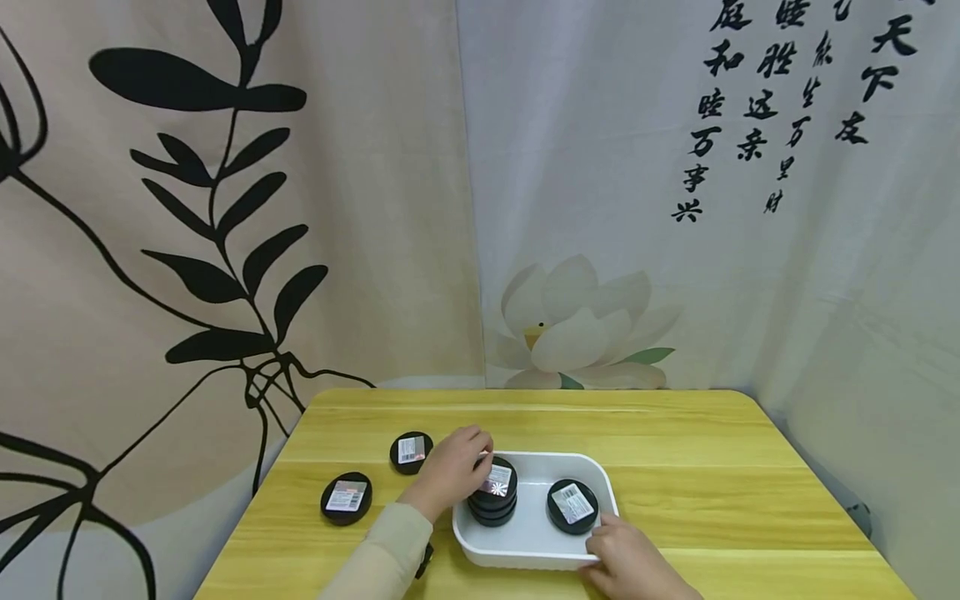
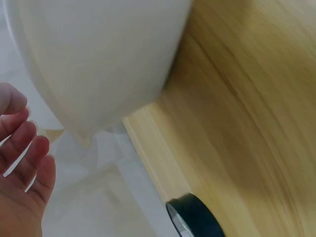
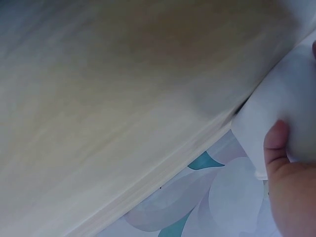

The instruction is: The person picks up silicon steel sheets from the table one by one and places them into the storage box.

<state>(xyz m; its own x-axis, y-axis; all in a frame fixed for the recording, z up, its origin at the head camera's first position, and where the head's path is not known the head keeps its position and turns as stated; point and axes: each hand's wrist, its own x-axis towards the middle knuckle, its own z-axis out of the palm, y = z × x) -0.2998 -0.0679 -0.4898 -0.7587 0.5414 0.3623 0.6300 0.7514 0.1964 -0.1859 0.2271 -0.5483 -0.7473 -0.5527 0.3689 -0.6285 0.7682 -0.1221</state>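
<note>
A white rectangular bin (image 1: pixel 540 557) stands on the table, with a stack of flat round black discs (image 1: pixel 493 504) at its left end. A single black disc with a white barcode label (image 1: pixel 572 506) lies at its right end. My left hand (image 1: pixel 452 468) is over the bin's left rim, fingertips right at the stack's top edge. In the left wrist view, that hand's fingers are loosely bent with gaps between them and nothing visible in them. My right hand (image 1: pixel 630 557) holds the bin's near right corner, its thumb (image 3: pixel 277 140) against the outer wall.
Two more labelled black discs lie left of the bin, one farther back (image 1: pixel 411 452) and one nearer (image 1: pixel 347 498). A small dark thing (image 1: pixel 425 561) shows beside the left sleeve. Printed curtains hang behind the wooden table (image 1: pixel 697 467).
</note>
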